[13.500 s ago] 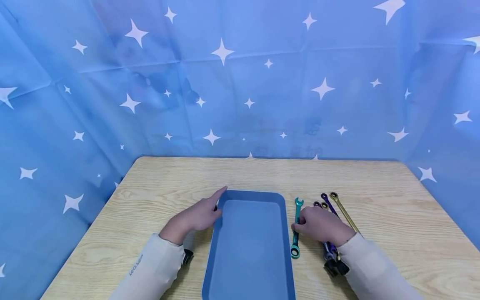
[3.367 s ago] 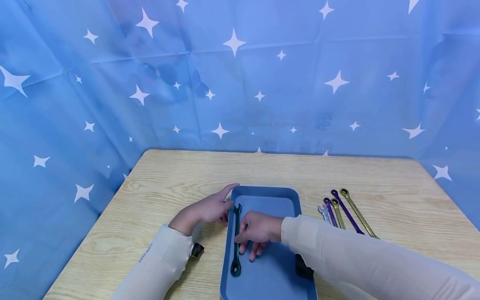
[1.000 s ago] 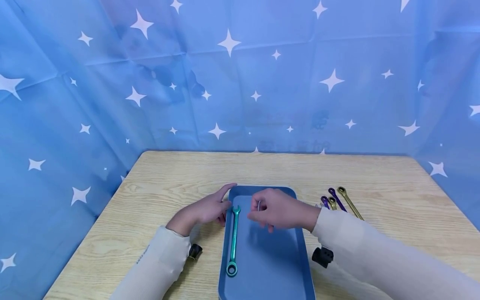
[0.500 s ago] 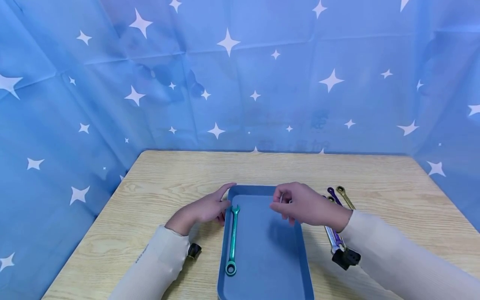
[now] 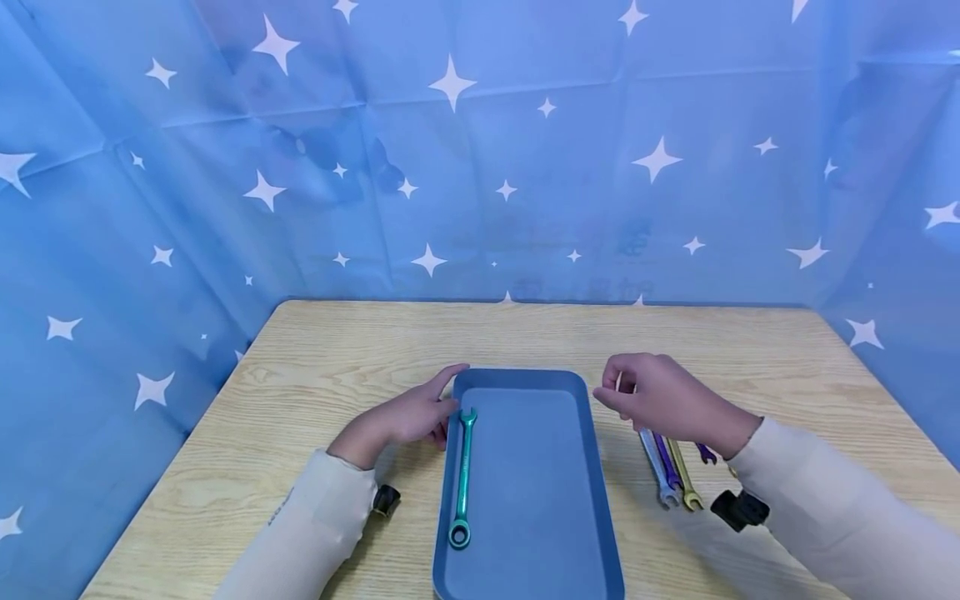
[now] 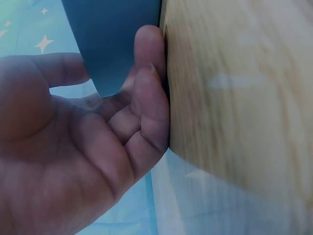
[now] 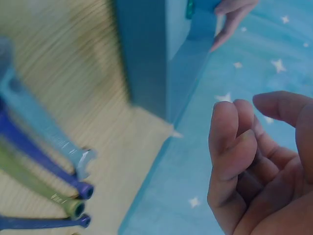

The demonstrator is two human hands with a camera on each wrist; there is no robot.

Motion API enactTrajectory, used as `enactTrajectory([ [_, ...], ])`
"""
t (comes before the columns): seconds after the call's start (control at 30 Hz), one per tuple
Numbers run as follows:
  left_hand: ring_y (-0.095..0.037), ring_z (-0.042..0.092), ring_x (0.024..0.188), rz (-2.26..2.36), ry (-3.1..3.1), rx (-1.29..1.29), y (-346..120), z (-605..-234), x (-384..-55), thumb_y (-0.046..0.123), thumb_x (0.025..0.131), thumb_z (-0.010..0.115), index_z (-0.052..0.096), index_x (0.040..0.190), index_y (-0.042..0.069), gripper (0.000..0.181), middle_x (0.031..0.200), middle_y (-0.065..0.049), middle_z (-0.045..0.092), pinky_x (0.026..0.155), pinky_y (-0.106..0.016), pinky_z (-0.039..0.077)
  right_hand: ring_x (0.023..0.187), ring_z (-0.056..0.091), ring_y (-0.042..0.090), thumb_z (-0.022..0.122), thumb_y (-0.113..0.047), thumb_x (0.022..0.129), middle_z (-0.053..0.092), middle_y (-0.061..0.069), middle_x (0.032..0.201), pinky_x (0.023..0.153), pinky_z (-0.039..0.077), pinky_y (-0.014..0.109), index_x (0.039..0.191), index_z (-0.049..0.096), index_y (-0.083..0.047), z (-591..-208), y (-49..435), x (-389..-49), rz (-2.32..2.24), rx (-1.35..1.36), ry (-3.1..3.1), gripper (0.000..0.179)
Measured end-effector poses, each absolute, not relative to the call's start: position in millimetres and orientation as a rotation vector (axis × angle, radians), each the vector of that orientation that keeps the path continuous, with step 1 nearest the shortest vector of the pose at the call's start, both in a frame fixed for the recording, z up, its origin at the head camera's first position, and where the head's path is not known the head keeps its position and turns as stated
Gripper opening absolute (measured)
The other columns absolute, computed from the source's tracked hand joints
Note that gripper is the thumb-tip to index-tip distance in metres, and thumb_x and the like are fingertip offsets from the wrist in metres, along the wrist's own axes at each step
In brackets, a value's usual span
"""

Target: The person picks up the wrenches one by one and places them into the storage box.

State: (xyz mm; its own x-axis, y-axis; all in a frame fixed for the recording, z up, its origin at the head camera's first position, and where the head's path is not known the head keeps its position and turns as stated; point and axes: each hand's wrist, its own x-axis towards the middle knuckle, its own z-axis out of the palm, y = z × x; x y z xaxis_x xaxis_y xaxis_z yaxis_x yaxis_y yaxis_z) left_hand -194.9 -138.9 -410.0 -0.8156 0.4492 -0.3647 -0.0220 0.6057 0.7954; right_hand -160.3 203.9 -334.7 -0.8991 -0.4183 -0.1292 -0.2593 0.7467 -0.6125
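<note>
The blue tray (image 5: pixel 536 500) lies on the table, and my left hand (image 5: pixel 411 414) grips its far left corner. In the left wrist view the tray's wall (image 6: pixel 117 34) sits between the thumb and curled fingers. A green combination wrench (image 5: pixel 463 479) rests lengthwise inside the tray along its left wall. My right hand (image 5: pixel 667 396) hovers just right of the tray, fingers loosely curled, holding nothing. Under and beside it lie a silver wrench (image 5: pixel 658 468), a purple wrench (image 5: pixel 666 460) and a gold wrench (image 5: pixel 684 477); the hand and wrist hide their far ends.
A second purple wrench (image 5: pixel 707 454) shows by the right wrist, mostly hidden. Another gold piece peeks out near the right cuff. The wooden table (image 5: pixel 360 342) backs onto a blue star-patterned curtain (image 5: pixel 480 167).
Earlier, my right hand took the green wrench from the table and laid it in the tray. It has since let go and moved right, over the other wrenches. The left hand stays on the tray.
</note>
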Motion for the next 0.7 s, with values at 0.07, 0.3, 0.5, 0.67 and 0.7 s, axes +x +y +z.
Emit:
enactTrajectory([
  [0.07, -0.026, 0.066, 0.066, 1.145, 2.289, 0.338, -139.0, -410.3, -194.9, 0.022, 0.107, 0.037, 0.013, 0.161, 0.032, 0.060, 0.071, -0.015, 0.060, 0.069, -0.034, 0.055, 0.053, 0.059, 0.019, 0.059, -0.027, 0.101, 0.057, 0.003, 0.066, 0.049, 0.045, 0.031, 0.088, 0.059, -0.011, -339.3, 209.4, -161.3, -0.864, -0.507, 2.691, 0.020],
  [0.3, -0.025, 0.066, 0.068, 1.128, 2.292, 0.339, -139.0, -411.9, -195.0, 0.023, 0.108, 0.037, 0.012, 0.161, 0.032, 0.059, 0.072, -0.013, 0.060, 0.070, -0.034, 0.055, 0.048, 0.050, 0.014, 0.058, -0.023, 0.100, 0.055, 0.000, 0.061, 0.049, 0.041, 0.028, 0.087, 0.061, -0.009, -355.3, 229.0, -162.4, -0.739, -0.484, 2.736, 0.020],
  [0.5, -0.026, 0.066, 0.067, 1.130, 2.297, 0.320, -138.8, -411.3, -195.0, 0.024, 0.108, 0.037, 0.014, 0.161, 0.034, 0.058, 0.072, -0.014, 0.060, 0.071, -0.034, 0.054, 0.047, 0.038, 0.009, 0.059, -0.022, 0.100, 0.047, -0.004, 0.058, 0.050, 0.038, 0.028, 0.085, 0.063, -0.010, -367.5, 240.3, -165.4, -0.638, -0.482, 2.785, 0.020],
  [0.67, -0.025, 0.066, 0.067, 1.128, 2.297, 0.324, -138.6, -411.7, -195.0, 0.024, 0.108, 0.038, 0.014, 0.161, 0.034, 0.059, 0.072, -0.013, 0.060, 0.071, -0.034, 0.055, 0.046, 0.036, 0.009, 0.059, -0.025, 0.100, 0.043, -0.004, 0.057, 0.048, 0.035, 0.028, 0.082, 0.061, -0.011, -377.4, 246.2, -166.9, -0.591, -0.445, 2.774, 0.023],
  [0.7, -0.025, 0.066, 0.067, 1.128, 2.302, 0.326, -138.6, -412.0, -195.2, 0.024, 0.108, 0.038, 0.014, 0.161, 0.034, 0.059, 0.072, -0.013, 0.060, 0.071, -0.034, 0.055, 0.046, 0.035, 0.009, 0.059, -0.025, 0.100, 0.043, -0.005, 0.056, 0.047, 0.035, 0.027, 0.081, 0.061, -0.012, -379.5, 247.3, -167.0, -0.589, -0.434, 2.768, 0.023],
])
